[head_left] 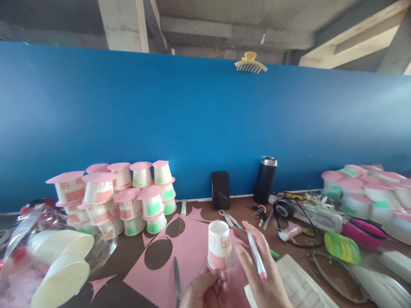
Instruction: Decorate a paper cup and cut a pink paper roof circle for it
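Observation:
My left hand (205, 287) grips a white paper cup (219, 233) near its lower end, open mouth facing up. Two red windows and a red filled block are drawn on the cup's side. In my right hand (269, 276), a white marker (255, 253) with a pinkish-red end rests between the fingers, just right of the cup. Beneath both hands lies a pink paper sheet (189, 252) with round holes cut out. Scissors (177, 280) lie on this sheet, left of my left hand.
Stacked decorated cups (126, 205) with pink paper tops stand at left; more cups (362, 192) are at far right. Plain cups (61, 276) lie in clear plastic at front left. A phone (220, 191), black flask (265, 179) and keys (261, 214) are near the blue partition (192, 115).

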`<state>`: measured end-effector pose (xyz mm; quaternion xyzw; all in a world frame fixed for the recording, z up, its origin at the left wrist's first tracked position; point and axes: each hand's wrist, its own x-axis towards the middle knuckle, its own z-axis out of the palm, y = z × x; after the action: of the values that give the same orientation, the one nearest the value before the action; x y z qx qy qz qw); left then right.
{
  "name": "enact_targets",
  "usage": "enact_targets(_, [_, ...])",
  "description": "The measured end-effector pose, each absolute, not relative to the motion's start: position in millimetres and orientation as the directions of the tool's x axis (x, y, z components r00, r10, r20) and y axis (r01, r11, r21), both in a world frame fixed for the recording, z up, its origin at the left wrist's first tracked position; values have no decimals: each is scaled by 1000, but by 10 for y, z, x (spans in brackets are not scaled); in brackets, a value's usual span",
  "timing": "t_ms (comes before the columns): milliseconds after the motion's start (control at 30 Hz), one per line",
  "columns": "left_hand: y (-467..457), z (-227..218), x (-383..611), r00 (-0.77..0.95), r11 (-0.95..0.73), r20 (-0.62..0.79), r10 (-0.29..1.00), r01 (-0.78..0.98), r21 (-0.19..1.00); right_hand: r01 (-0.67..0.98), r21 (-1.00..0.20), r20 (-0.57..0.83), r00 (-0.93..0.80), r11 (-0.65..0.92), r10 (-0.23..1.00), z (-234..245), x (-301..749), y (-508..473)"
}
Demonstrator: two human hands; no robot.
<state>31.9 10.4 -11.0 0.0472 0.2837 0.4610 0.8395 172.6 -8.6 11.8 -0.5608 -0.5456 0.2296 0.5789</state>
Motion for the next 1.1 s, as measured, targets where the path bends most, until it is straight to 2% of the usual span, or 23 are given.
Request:
enact_targets(367, [87,24,266,461,638,-528,713,-738,218,15,-971,235,253,239,938,259,1664,-105])
enact_targets(600, [92,-22,251,489,641,-484,726,-736,218,16,-982,181,355,187,917,203,1605,-145])
enact_targets(767, [53,-32,284,479,607,-399,782,-731,313,3,-989,137,397,148,907,160,1616,-124])
enact_targets(900, [21,-48,341,474,582,-338,813,-681,445,79,-992,123,317,103,941,188,1654,-144])
enact_targets(1000, [22,-71,377,431,550,-343,835,-671,496,155,-981,153,264,115,952,223,1677,-152])
enact_targets(1100, [41,-83,388,347,500,-367,863,-690,524,141,-975,205,287,171,936,213,1689,-121])
